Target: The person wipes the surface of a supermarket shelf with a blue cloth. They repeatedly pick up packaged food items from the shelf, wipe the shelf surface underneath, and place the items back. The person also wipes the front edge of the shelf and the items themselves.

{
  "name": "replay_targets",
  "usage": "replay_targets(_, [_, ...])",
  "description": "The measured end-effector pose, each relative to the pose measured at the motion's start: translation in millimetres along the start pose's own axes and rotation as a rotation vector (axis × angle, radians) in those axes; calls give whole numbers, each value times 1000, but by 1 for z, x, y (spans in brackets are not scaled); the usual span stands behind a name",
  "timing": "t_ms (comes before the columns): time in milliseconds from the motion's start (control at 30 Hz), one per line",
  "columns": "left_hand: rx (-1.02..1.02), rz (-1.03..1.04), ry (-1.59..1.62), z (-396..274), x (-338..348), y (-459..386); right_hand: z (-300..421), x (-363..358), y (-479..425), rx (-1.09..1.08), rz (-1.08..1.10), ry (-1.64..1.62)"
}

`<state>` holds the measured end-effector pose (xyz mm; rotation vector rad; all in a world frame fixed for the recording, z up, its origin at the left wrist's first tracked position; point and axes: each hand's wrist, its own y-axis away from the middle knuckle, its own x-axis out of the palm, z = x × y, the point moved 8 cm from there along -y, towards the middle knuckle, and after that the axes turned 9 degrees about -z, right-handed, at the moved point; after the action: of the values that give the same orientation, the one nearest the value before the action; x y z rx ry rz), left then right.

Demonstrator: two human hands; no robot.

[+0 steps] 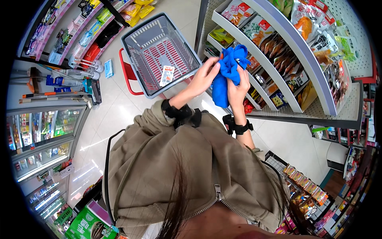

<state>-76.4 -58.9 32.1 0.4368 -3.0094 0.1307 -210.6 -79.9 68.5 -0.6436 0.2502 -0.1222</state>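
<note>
A bunched blue cloth (229, 70) is held up in front of a snack shelf. My right hand (239, 88) grips its right side from below. The thumb and fingers of my left hand (204, 74) close on its left edge. Folds gather at the top of the cloth, and a smooth, rounded part hangs lower left. A small orange spot shows by my left fingertips. Whether anything lies inside the cloth is hidden. Left of my hands, a grey shopping basket (161, 56) with a red handle (128, 71) holds one small white package (167, 76).
Tiered shelves (279, 64) of packaged snacks rise close on the right. Shelves of small goods (74, 25) stand at the upper left, near mops and brushes (59, 86). A light blue packet (109, 68) lies on the tiled floor. Glass-door coolers (44, 128) line the left.
</note>
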Motion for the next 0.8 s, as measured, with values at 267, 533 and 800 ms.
replay_targets(267, [-108, 116, -27, 5, 34, -4, 7, -19, -14, -241, 53, 180])
replay_targets(533, [-107, 183, 247, -24, 51, -10, 6, -31, 0, -273, -6, 182])
replay_targets(800, [19, 87, 39, -18, 58, 5, 8, -43, -10, -211, -117, 171])
